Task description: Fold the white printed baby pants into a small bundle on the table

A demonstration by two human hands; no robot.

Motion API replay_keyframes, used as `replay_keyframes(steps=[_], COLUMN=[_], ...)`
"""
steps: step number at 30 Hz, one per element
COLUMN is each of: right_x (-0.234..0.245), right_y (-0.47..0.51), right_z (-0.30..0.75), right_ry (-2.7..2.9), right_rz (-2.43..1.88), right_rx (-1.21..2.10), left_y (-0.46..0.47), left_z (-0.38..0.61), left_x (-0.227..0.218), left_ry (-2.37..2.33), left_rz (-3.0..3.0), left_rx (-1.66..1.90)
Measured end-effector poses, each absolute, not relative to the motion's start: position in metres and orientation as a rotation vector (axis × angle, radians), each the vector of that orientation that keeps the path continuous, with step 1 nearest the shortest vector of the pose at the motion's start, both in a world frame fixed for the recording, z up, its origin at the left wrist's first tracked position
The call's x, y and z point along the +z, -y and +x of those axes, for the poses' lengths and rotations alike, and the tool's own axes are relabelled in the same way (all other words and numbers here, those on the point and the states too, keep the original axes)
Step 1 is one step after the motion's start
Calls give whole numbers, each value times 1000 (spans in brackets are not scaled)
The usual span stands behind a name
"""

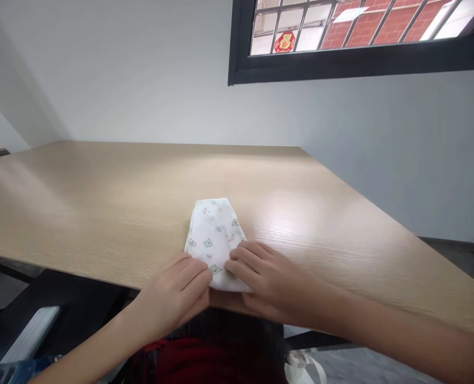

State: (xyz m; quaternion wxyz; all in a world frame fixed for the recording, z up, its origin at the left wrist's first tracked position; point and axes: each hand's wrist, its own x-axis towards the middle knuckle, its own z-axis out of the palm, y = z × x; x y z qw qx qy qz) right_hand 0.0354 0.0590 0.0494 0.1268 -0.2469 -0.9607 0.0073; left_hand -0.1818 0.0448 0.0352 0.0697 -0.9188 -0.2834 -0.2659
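Grey wall (141,80) fills most of my feed, plain, running behind everything. Next down: light wood-grain table (101,202), big top, far edge against the wall, near edge cutting across the lower frame, glare patch right of centre. Dark-framed window (341,61) top right, bars across it, red brick visible outside. Under the near table edge I see a dark red garment (205,362), and black frame parts at lower left. Both forearms come in from the bottom and meet at the near edge. Right hand (267,277): fingers bent a little, held together, tips pressing down on the near right part of the cloth; thumb hidden, so I can't tell if it pinches from below. Left hand (176,293): fingers straight, side by side, tips laid on the near left part; thumb also out of view. Fingertips of the two hands almost touch. Folded white cloth (215,229), small printed pattern, lies flat on the table right at the near edge, roughly mid-frame, far end rounded and pointing at the wall. Smallest item: red ornament (285,41) behind the window bars.
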Motion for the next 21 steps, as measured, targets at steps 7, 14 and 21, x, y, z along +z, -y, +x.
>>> replay_keyframes(steps=[7, 14, 21], right_x=[90, 77, 49], right_y=[-65, -176, -174], right_z=[36, 17, -4], right_ry=[2454, 2223, 2405], right_rz=[-910, -1269, -1481], right_rx=[602, 750, 170], left_y=[-54, -157, -167], left_z=[-190, -183, -166], left_x=[83, 67, 39], left_ry=[1677, 1970, 1953], left_rz=[-3027, -2789, -2543], left_rx=[-954, -738, -572])
